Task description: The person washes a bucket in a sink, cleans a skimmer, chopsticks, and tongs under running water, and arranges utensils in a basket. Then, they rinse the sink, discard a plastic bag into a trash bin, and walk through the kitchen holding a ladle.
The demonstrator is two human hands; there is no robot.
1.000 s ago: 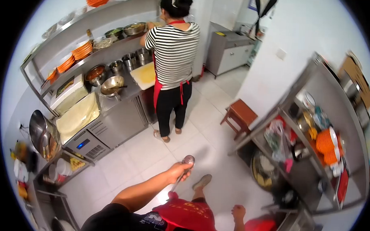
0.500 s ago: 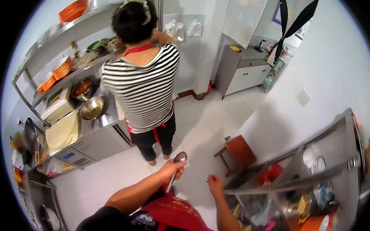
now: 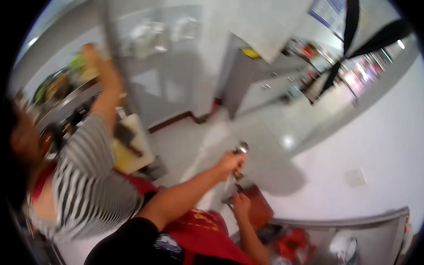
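Observation:
My left hand [image 3: 231, 164] is closed around a metal spoon [image 3: 242, 148], its shiny bowl above my fist and its handle blurred below. Just below, my right hand [image 3: 241, 204] is in front of the brown stool [image 3: 260, 210]; blur hides how its fingers lie. A co-worker in a striped top [image 3: 86, 175] stands close on my left, one arm [image 3: 108, 80] raised to the shelf. Beyond the co-worker, a knife [image 3: 128, 140] lies on a yellowish cutting board [image 3: 132, 155].
A grey cabinet [image 3: 258, 89] stands ahead against the wall. Dark cloth strips [image 3: 346, 55] hang at the upper right. At the lower right is a metal rack [image 3: 353, 222] with bags and a white container. Bowls of food [image 3: 55, 87] are on the left shelf.
The view has swung right and moved forward. The co-worker now appears at the lower left and much closer. The spoon stays in my left hand; my right hand has come nearer to it.

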